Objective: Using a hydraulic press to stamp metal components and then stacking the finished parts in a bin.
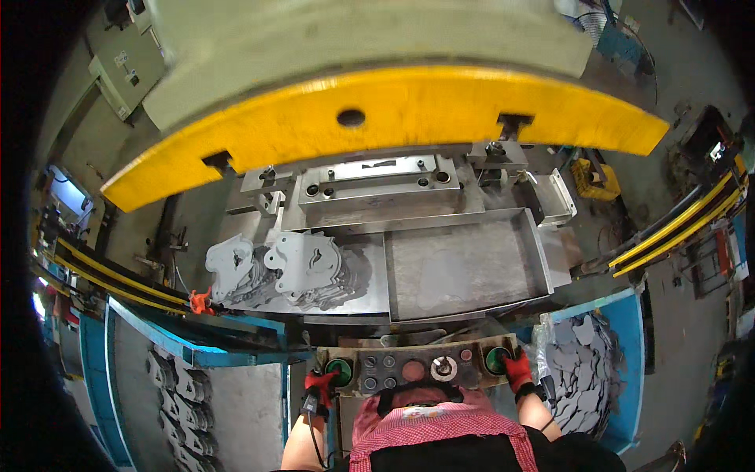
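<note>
My left hand [318, 383], in a red glove, rests at the left green push button [340, 370] of a control panel [399, 355]. Its fingers reach onto the recessed button and hold nothing I can see. At the panel's other end my right hand [518, 371], gloved likewise, has its fingers stretched to the right green push button [496, 359]. Between them sit a large red button [414, 370], a round light-coloured knob [443, 368] and several small dark buttons. Beyond the panel, two stacks of flat grey metal plates [308, 261] lie on the press bed, left of a shallow metal tray [470, 271].
A yellow press beam [409, 110] spans above a steel die [381, 197]. Blue bins flank me: the left bin [206, 355] holds rows of shaped plates, the right bin [637, 354] holds loose flat metal pieces. Yellow-striped guards [668, 224] stand at both sides.
</note>
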### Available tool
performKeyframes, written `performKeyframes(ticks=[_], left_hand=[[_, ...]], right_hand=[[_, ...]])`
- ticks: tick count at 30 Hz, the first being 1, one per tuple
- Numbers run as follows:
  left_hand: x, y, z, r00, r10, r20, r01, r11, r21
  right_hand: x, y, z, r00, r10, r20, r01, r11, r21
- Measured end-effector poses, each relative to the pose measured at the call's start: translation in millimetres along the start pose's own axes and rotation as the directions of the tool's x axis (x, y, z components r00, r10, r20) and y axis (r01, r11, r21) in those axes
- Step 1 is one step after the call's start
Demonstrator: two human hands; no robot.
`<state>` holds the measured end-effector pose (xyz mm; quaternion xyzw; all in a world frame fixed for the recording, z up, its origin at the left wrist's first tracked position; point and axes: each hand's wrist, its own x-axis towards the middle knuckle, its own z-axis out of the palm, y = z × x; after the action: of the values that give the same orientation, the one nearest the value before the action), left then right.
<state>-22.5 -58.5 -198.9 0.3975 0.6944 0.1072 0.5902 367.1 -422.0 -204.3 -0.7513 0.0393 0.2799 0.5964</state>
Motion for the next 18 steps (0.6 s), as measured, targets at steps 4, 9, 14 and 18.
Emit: performKeyframes(ticks=[4, 9, 14, 18], left_hand=[[2, -3, -6, 0.999, -0.04, -0.004, 0.04, 0.999, 0.001], [1, -2, -11, 0.98, 0.089, 0.18, -0.086, 0.996, -0.023], [-4, -2, -4, 1.0, 0.009, -0.01, -0.008, 0.996, 0.09], [-16, 1, -5, 0.984, 0.126, 0.129, -0.11, 0.986, -0.124]], right_hand=[[-7, -8, 2, 0.999, -0.024, -0.026, 0.023, 0.999, -0.022], [-4, -4, 4, 0.998, -0.016, -0.056, 0.014, 0.999, -0.043], [-12, -28, 3, 0.998, 0.044, 0.04, -0.045, 0.999, 0.024], [-7, -109, -9, 0.943, -0.222, -0.248, 0.113, 0.913, -0.391]])
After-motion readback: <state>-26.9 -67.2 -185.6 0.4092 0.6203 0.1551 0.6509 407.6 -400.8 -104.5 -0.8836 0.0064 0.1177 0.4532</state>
